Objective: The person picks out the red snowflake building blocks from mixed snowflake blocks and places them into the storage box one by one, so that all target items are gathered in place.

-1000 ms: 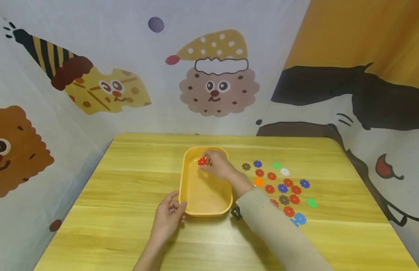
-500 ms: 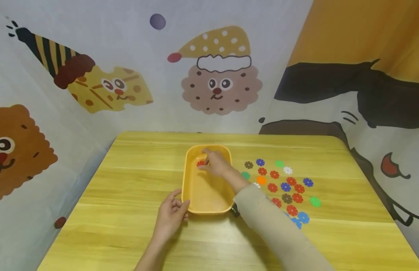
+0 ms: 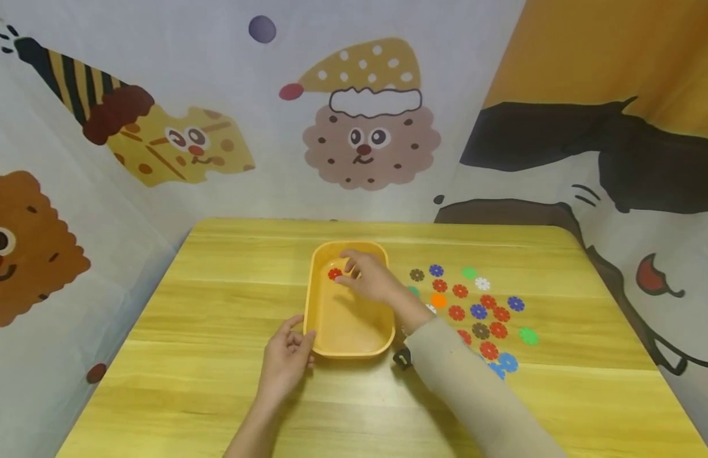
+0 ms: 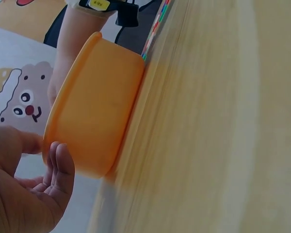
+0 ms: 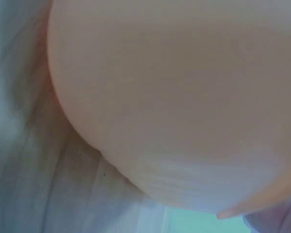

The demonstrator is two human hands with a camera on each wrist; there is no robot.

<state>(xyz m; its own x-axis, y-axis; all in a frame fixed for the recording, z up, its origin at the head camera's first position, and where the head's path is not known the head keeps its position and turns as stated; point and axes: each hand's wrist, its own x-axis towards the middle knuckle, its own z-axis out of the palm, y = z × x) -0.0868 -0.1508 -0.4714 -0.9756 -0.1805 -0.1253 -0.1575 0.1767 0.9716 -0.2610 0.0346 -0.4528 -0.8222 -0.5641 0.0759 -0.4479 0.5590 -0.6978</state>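
Note:
A yellow-orange plastic tray (image 3: 349, 334) stands on the table. At its near left corner my left hand (image 3: 285, 359) pinches the rim; in the left wrist view the thumb tip reaches the rim of the tray (image 4: 94, 102) and the fingers curl by its outer wall. My right hand (image 3: 373, 278) is over the far part of the tray, thumb and fingers apart with nothing between them. Just left of its fingertips, a red notched plastic disc (image 3: 334, 274) lies on the tray floor. The right wrist view is mostly filled by skin up close.
Several notched discs lie scattered to the right of the tray, among them a red disc (image 3: 489, 350), an orange disc (image 3: 439, 301) and a green disc (image 3: 528, 336). My right sleeve (image 3: 462, 375) covers part of this spread. A printed cloth (image 3: 216, 203) hangs behind the table.
The right fingers have let go of the red disc, which now lies in the tray, and have spread apart. The left hand keeps its hold on the rim.

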